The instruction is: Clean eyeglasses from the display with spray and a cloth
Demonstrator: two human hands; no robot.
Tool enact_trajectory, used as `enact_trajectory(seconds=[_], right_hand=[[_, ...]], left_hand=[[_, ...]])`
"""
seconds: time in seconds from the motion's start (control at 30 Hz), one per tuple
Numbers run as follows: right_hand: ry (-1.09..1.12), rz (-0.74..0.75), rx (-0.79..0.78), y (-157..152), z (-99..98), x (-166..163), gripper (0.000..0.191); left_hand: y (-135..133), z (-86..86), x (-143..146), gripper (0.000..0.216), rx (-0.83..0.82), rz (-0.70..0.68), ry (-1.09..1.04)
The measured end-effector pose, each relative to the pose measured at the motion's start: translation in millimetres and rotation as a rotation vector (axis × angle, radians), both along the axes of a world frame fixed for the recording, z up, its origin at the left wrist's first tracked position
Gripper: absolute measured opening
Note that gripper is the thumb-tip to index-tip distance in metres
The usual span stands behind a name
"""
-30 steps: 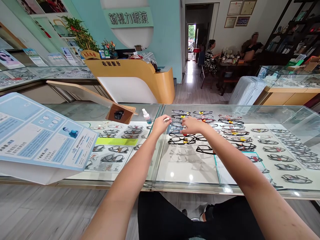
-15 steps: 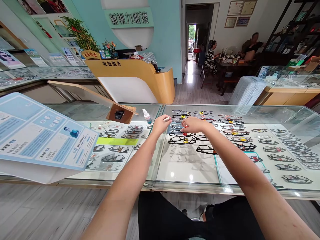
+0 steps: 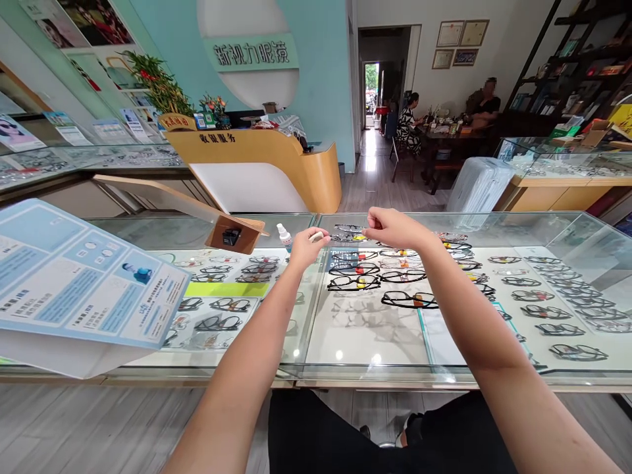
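Observation:
Both my arms reach out over a glass display counter [image 3: 375, 342] full of eyeglass frames. My left hand [image 3: 305, 247] is closed in a pinch on a small white object [image 3: 318, 236] that I cannot name. My right hand [image 3: 392, 228] is raised above the glass, fingers pinched together at the thin end of something I cannot make out. The two hands are a short gap apart. Under them, inside the case, lie rows of glasses, among them a black pair [image 3: 353, 283]. A small white spray bottle [image 3: 284, 237] stands just left of my left hand.
A tilted wooden-backed mirror [image 3: 197, 209] stands on the counter at left. A blue leaflet board [image 3: 83, 283] fills the near left. Behind are a yellow reception desk [image 3: 266, 164], another glass case [image 3: 567, 164] at right, and two people seated at a far table [image 3: 447, 131].
Both hands have lifted off the glass, the right one higher and slightly right. The view has tilted down a little.

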State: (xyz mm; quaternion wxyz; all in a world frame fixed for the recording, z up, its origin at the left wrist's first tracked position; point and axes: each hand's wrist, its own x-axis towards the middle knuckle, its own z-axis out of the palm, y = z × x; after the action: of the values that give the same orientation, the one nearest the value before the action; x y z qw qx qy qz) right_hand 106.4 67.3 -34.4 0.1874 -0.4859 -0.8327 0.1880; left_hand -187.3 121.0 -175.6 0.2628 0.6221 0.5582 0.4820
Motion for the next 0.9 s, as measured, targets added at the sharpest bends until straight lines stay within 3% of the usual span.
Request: enact_trajectory(seconds=[0.13, 0.23, 0.37, 0.47, 0.53, 0.63, 0.9], right_hand=[[-0.012, -0.016, 0.063, -11.7, 18.2, 14.9, 0.029], [0.071, -0.032, 0.073, -24.7, 32.5, 24.4, 0.042], [0.387, -0.017, 0.128, -40.9, 46.9, 32.6, 0.041], [0.711, -0.025, 0.276, -50.3, 54.5, 36.1, 0.043], [0.875, -0.069, 0.349, -56.8, 58.9, 38.4, 0.042], [1.006, -0.106, 0.397, -65.9, 63.6, 40.8, 0.037], [1.079, -0.124, 0.464, -60.6, 62.7, 34.2, 0.035]], left_hand=[[-13.4, 32.7, -0.4, 0.043, 0.069, 0.044, -0.076], [-27.9, 74.0, 13.4, 0.046, 0.179, 0.102, -0.168], [-51.0, 137.7, 59.9, 0.042, 0.359, 0.088, -0.396], [-71.8, 170.5, 104.9, 0.038, 0.47, 0.056, -0.497], [-85.3, 179.9, 130.0, 0.036, 0.509, 0.049, -0.532], [-100.3, 178.9, 151.7, 0.033, 0.515, -0.001, -0.569], [-113.4, 167.3, 153.5, 0.034, 0.415, -0.123, -0.474]])
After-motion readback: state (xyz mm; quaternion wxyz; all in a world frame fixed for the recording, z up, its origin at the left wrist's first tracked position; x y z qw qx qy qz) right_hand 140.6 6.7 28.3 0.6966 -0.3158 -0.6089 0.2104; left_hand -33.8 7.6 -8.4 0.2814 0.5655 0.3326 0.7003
